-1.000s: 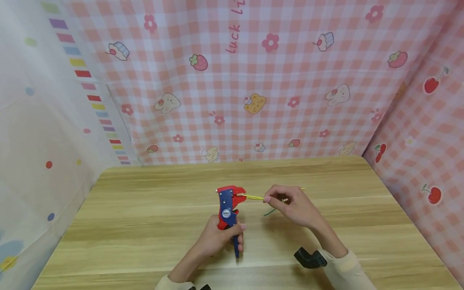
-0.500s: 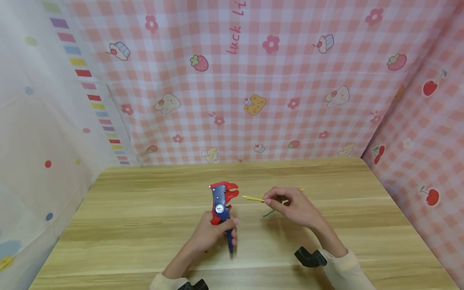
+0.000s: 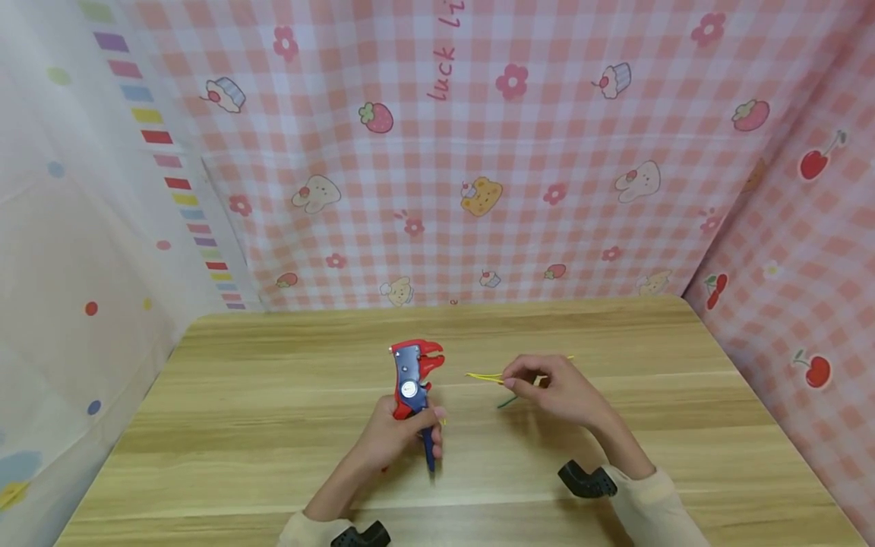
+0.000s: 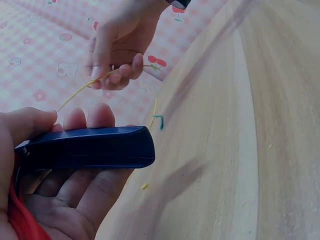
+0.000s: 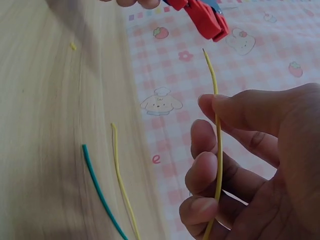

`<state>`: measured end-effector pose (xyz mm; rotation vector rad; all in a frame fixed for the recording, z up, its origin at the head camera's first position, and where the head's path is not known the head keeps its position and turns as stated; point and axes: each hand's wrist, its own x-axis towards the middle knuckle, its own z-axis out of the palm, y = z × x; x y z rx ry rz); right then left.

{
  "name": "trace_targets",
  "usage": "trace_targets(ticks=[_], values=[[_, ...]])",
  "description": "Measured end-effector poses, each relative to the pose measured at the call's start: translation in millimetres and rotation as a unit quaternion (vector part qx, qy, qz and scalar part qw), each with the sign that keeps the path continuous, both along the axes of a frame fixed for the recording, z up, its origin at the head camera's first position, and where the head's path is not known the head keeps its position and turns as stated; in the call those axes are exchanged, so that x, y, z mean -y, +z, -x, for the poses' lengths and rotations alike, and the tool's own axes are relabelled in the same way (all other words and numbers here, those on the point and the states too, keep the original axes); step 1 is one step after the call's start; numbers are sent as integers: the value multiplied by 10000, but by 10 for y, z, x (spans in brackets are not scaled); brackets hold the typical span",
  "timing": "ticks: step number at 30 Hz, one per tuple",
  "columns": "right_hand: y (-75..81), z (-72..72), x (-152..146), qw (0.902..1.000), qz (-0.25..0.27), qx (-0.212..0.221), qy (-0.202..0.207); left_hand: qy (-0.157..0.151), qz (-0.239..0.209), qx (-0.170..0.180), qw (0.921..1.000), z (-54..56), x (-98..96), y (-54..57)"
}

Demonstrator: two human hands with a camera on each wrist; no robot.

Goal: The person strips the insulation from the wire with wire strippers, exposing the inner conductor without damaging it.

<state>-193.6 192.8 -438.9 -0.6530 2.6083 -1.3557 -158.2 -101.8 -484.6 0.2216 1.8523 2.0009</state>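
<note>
My left hand (image 3: 393, 433) grips the handles of a red and blue wire stripper (image 3: 408, 368), its red jaws parted and pointing right. Held between the thumb and forefinger of my right hand (image 3: 557, 389) is a yellow wire (image 5: 219, 145). In the right wrist view its dark, thin bare tip stands just below the stripper's red head (image 5: 207, 22), with a gap between them. The rest of this wire runs down along the curled fingers. Beneath the right hand, a green wire (image 5: 102, 197) and a second yellow wire (image 5: 120, 177) lie on the table.
A short yellow scrap (image 4: 144, 186) lies on the wooden table (image 3: 260, 425) near the left hand. Checked pink cloth (image 3: 410, 175) hangs behind the table, and more cloth hangs at both sides.
The wire stripper has moved left and slightly away from me, off the end of the yellow wire that was in its jaws. The right hand has hardly moved and still pinches the wire.
</note>
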Motion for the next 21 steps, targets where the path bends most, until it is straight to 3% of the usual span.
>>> trace_targets(ticks=[21], values=[[-167,81,-117,9987,-461,93,168,302,-57,80,9995,73,113,21]])
